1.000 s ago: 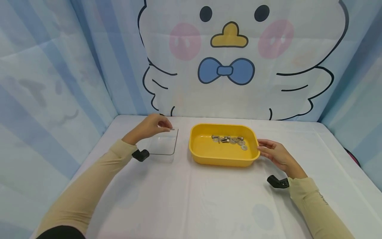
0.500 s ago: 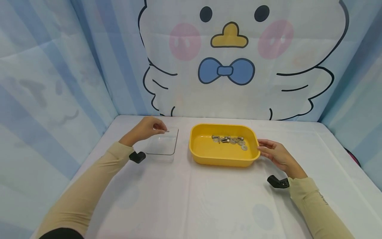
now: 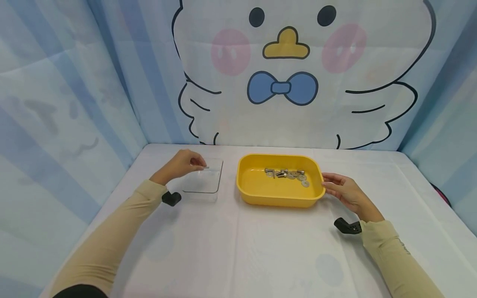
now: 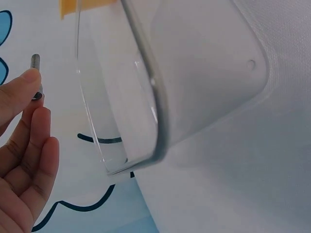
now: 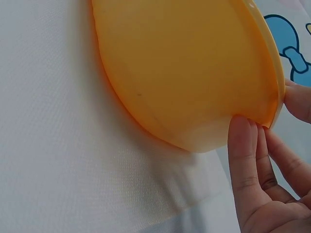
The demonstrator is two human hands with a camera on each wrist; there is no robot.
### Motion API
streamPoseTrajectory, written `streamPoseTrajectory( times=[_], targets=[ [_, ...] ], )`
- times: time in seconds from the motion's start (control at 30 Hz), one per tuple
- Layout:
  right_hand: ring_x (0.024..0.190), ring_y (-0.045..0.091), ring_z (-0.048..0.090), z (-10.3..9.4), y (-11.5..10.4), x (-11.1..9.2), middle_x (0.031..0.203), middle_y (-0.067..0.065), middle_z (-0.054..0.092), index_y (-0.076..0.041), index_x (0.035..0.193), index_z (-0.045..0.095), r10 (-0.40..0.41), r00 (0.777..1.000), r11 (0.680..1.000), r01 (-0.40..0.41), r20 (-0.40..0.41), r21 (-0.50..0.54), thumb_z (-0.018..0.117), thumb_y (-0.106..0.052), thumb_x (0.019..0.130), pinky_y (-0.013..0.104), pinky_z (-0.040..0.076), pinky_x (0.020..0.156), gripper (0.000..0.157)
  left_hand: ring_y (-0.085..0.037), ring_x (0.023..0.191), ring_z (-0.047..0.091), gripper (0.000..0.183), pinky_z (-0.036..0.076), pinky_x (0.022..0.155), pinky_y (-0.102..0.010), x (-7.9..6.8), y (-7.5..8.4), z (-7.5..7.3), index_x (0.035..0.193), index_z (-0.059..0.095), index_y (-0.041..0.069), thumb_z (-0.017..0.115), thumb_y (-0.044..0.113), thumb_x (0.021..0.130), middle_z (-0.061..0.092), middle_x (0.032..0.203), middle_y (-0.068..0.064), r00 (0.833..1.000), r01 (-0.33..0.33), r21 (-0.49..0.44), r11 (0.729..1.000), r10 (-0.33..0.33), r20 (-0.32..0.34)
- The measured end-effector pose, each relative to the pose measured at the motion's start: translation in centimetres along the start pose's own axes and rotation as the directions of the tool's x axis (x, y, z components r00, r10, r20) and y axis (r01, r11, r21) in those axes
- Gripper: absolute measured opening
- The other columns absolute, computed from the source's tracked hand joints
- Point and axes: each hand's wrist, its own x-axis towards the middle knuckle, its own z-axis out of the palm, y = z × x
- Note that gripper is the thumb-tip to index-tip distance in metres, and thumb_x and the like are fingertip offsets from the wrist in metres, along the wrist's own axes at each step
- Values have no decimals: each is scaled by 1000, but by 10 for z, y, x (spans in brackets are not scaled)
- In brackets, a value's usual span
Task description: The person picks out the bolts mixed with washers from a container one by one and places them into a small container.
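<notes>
My left hand (image 3: 179, 166) pinches a small silver bolt (image 4: 35, 62) between thumb and fingers; its threaded end points up in the left wrist view. That hand is over the left part of a clear plastic box (image 3: 218, 176). To the right stands a yellow tray (image 3: 257, 198) with several silver bolts (image 3: 282, 174) and flat washers (image 3: 305, 183) loose inside. My right hand (image 3: 344, 192) touches the tray's right end, its fairly straight fingers (image 5: 243, 160) against the outer wall and at the rim.
Both containers stand on a white cloth-covered table (image 3: 238, 248). Behind them hangs a backdrop (image 3: 283, 124) with a cartoon figure, and a blue striped curtain (image 3: 67, 103) closes off the left side. Each wrist wears a black camera mount (image 3: 347, 226).
My left hand has moved left and slightly nearer with the bolt, from the far side of the clear box to over its left part. The right hand and the tray stay still.
</notes>
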Motion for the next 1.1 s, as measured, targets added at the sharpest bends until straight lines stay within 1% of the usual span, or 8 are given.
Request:
streamPoseTrajectory(
  times=[0.17, 0.47, 0.67, 0.83, 0.97, 1.1],
  targets=[
    [86, -2, 60, 0, 0, 0, 96, -17, 60, 6, 142, 28, -2, 1000, 1000, 2, 0, 3, 66, -18, 88, 13, 53, 79, 70, -20, 84, 62, 10, 53, 79, -35, -1, -1, 2, 93, 71, 3, 66, 7, 86, 70, 91, -10, 1000, 15, -1, 1000, -15, 15],
    [87, -3, 60, 1, 0, -1, 96, -18, 60, 6, 143, 27, -3, 1000, 1000, 3, 3, -13, 65, -18, 89, 13, 53, 79, 71, -19, 80, 61, 9, 53, 75, -32, -1, -1, 5, 92, 71, 3, 67, 6, 85, 70, 90, -11, 1000, 18, -11, 1000, -18, 25],
    [87, -3, 60, 0, 0, -1, 96, -17, 60, 6, 142, 28, -7, 1000, 1000, 7, 4, -11, 65, -18, 89, 13, 53, 80, 69, -17, 79, 61, 8, 52, 74, -31, 0, 1, 6, 91, 71, 3, 67, 6, 85, 70, 88, -10, 999, 15, 0, 1000, -15, 34],
    [87, -3, 60, 0, 0, -2, 96, -17, 60, 6, 141, 30, -9, 1000, 1000, 9, 5, -7, 66, -18, 88, 13, 53, 80, 69, -17, 78, 61, 9, 52, 74, -31, 0, 2, 7, 92, 71, 1, 67, 5, 85, 70, 88, -10, 999, 19, 1, 1000, -19, 43],
    [87, -3, 60, 0, 0, -1, 96, -17, 60, 5, 141, 30, -10, 1000, 1000, 10, 4, -8, 66, -18, 88, 13, 53, 79, 68, -18, 81, 61, 12, 52, 77, -34, 1, 2, 7, 95, 71, -1, 66, 4, 85, 70, 90, -11, 998, 28, -1, 1000, -28, 61],
    [87, -3, 60, -1, 1, -1, 96, -17, 60, 5, 141, 30, -13, 1000, 1000, 13, 6, -2, 66, -18, 88, 13, 53, 79, 68, -23, 90, 63, 18, 52, 87, -39, 2, 3, 7, 102, 69, -2, 65, 5, 86, 69, 100, -15, 996, 22, 15, 1000, -23, 84]
  ],
)
